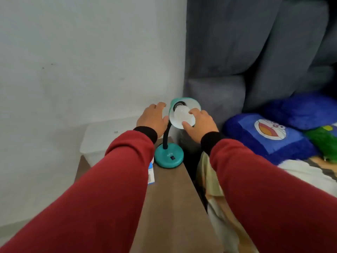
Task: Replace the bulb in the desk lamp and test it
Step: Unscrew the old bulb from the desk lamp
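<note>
Inside the lamp shade (189,104), right hand (201,124) grips the bulb (182,115).

lamp base (168,157) marking blurred, no text legible

Home living room: grey sofa (237,52), cartoon cushion (269,134), wooden side table (173,198).
</note>
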{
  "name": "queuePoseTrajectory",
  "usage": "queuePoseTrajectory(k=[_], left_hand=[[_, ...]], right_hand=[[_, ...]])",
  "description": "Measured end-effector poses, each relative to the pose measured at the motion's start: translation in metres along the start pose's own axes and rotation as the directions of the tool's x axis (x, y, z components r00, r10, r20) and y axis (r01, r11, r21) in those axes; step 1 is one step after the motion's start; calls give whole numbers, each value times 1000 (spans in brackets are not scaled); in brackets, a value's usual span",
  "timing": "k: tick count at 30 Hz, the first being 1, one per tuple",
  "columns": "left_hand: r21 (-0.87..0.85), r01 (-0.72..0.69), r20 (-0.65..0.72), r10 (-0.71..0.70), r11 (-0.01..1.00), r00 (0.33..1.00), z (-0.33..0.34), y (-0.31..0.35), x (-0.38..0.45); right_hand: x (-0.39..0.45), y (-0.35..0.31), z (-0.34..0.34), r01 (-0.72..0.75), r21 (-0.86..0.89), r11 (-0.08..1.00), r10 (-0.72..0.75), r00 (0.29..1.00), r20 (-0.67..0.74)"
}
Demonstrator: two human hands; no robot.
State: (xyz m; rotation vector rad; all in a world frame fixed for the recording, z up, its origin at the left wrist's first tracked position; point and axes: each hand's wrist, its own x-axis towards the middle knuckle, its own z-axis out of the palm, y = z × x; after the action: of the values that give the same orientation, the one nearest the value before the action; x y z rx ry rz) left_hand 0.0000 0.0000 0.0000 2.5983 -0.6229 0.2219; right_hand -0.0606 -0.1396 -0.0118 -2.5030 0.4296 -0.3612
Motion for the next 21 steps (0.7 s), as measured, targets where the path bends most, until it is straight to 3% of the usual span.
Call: queuePoseTrajectory(k=[5,8,14,21], left_hand=[[-206,-111,21,118,972,993,14,-8,31],[-267,-167,39,184,949,982,19,-10,44],[-337,-189,23,209,922,978,32,-15,50],[-421,-150,16,173,895,985,35,-13,50]], right_hand=[[19,9,39,-110,411,905,169,979,-110],[29,8,48,-148,553,820,244,964,-104],[39,5,56,-140,635,759,254,963,-92],[46,9,53,-56,465,884,136,981,-140]])
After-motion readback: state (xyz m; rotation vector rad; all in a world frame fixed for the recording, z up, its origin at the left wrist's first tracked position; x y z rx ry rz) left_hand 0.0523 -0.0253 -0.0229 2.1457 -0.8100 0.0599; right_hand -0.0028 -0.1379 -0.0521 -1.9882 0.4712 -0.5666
